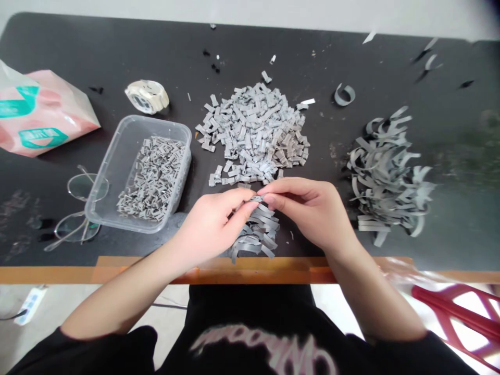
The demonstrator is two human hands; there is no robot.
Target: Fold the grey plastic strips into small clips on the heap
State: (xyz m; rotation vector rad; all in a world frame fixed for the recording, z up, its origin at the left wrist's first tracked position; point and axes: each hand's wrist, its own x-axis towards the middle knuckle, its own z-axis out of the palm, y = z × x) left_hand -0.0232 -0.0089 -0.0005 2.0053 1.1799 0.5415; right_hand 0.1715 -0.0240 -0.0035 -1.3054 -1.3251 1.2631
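Observation:
My left hand [214, 221] and my right hand [308, 208] meet near the table's front edge. Between their fingertips is a small grey strip [257, 198], pinched from both sides. Beneath my hands lies a small pile of grey strips [255, 237], partly covered by my left fingers. Just beyond my fingertips spreads a large heap of short grey folded pieces [253, 127]. To the left stands a clear plastic container [113, 172], with many small grey clips [154, 179] in it. Whether a clip is on the pinched strip is too small to tell.
A pile of longer curled grey strips [390, 177] lies at right, with one loose curl [344, 95] behind it. Left are a roll of white tape [147, 97], eyeglasses [80, 208] and a pink-and-white bag [47, 112]. A red stool [461, 312] stands below the table's right side.

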